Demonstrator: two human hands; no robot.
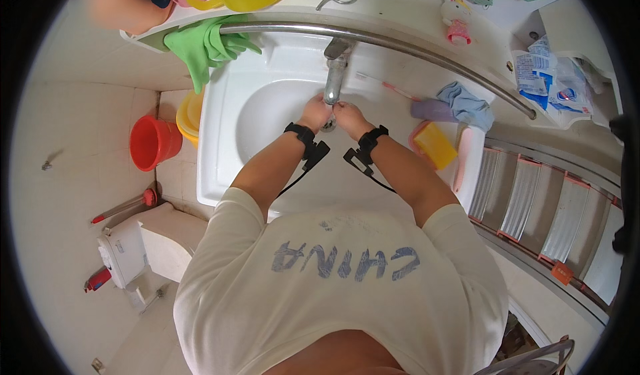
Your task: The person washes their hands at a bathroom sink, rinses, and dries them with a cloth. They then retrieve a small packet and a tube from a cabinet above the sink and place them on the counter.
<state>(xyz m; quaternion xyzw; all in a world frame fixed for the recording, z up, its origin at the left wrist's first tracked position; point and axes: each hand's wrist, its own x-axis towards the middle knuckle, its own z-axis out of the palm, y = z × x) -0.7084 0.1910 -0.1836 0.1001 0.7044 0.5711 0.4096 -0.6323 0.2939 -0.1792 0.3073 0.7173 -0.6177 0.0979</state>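
Both hands meet below the spout of a chrome faucet [335, 82], over the bowl of a white washbasin [257, 118]. My left hand [315, 114] is closed, its curled fingers near the spout's tip. Close beside it on the right, my right hand [351, 119] is closed too, with its fingertips toward the left hand. Whatever the fingers may hold is hidden or too small to make out. The metal drain [328, 126] shows between the wrists. A black strap with a small device sits on each wrist.
Right of the bowl lie a toothbrush [390, 87], a purple bottle [430, 110], a blue cloth [467, 106] and a yellow sponge [433, 146]. A metal rail [287, 27] crosses above the basin, with a green cloth [207, 48] over it. A red bucket [155, 143] stands left; a ladder [523, 198] leans right.
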